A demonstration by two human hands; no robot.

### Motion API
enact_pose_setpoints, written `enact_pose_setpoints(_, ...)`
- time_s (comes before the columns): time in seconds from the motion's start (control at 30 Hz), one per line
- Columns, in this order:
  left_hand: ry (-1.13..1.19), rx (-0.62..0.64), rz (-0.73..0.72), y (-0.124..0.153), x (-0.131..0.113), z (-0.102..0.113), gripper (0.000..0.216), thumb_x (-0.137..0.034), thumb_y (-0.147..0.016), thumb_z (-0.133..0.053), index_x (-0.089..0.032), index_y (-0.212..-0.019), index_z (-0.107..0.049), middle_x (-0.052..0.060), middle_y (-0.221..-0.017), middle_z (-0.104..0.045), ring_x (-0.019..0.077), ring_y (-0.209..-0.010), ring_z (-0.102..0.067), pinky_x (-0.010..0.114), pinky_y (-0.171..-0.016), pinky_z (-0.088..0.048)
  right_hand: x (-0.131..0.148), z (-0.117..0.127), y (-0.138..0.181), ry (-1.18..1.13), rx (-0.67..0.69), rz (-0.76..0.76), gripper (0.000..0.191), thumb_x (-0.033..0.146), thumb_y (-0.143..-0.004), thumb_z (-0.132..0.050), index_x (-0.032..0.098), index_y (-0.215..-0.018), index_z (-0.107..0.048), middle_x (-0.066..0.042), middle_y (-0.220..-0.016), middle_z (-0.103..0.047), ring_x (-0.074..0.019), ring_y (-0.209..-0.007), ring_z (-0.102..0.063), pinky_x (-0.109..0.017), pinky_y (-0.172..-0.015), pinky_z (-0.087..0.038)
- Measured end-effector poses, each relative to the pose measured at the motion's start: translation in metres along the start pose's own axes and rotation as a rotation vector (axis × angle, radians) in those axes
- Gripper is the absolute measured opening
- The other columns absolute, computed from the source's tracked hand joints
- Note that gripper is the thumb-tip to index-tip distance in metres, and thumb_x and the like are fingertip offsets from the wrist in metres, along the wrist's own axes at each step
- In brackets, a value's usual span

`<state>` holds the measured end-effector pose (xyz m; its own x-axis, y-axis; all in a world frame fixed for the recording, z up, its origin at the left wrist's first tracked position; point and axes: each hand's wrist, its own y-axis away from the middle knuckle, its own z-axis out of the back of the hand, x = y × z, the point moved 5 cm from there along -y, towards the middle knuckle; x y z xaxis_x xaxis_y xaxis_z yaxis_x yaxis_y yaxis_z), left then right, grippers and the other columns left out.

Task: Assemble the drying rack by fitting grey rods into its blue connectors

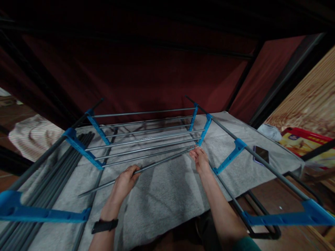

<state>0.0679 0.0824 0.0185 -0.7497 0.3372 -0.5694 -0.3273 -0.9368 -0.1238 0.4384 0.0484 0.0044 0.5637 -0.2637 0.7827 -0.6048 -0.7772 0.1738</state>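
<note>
My left hand [127, 180], with a dark band on its wrist, is closed around a thin grey metal rod [162, 161]. The rod slants from the lower left up to the right. Near the rod's right end, the fingers of my right hand [200, 157] pinch it, close to a blue plastic bracket [205, 129]. Beyond my hands stands a rack of grey tubes and blue brackets, with several crossbars [146, 137] fitted between its two sides. Nearer brackets on the left [47, 213] and right [230, 156] have no crossbar between them.
A bundle of loose grey rods [52, 188] lies at the left on a grey cloth [167, 205]. A phone [261, 155] rests on the cloth at the right. Dark frame posts and red fabric [157, 80] enclose the back. A red and yellow box [303, 143] sits far right.
</note>
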Motion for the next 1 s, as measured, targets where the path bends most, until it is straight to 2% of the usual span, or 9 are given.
enact_pose_setpoints(0.33,0.016,-0.001,-0.041,-0.0011,-0.0019,-0.0017,0.031,-0.041,-0.087,-0.044,-0.022,-0.101,-0.065,0.008,-0.107,-0.071,0.0257,-0.099,-0.067,0.037,-0.087,-0.051,0.0009,0.0028,-0.0007,-0.013,-0.011,-0.026,0.02,0.024,-0.071,-0.078,0.021,-0.075,-0.058,0.003,-0.069,-0.068,-0.0109,-0.063,-0.067,-0.022,-0.061,-0.059)
enact_pose_setpoints(0.8,-0.018,-0.033,-0.016,-0.001,-0.0058,0.0013,0.024,-0.035,-0.084,-0.051,-0.024,-0.097,-0.067,0.006,-0.103,-0.072,0.0245,-0.097,-0.067,0.035,-0.085,-0.051,0.0019,0.0026,-0.0001,0.011,-0.009,-0.032,0.018,0.026,-0.073,-0.076,0.021,-0.079,-0.06,0.002,-0.075,-0.071,-0.0107,-0.064,-0.068,-0.022,-0.061,-0.059)
enact_pose_setpoints(1.0,-0.05,-0.041,-0.05,-0.0013,-0.0081,-0.0002,0.023,-0.033,-0.086,-0.05,-0.024,-0.099,-0.067,0.006,-0.103,-0.071,0.0245,-0.097,-0.067,0.035,-0.084,-0.05,0.0002,0.0034,-0.001,0.018,-0.013,-0.059,0.016,0.022,-0.072,-0.076,0.021,-0.079,-0.062,0.001,-0.077,-0.073,-0.0114,-0.066,-0.068,-0.022,-0.061,-0.06)
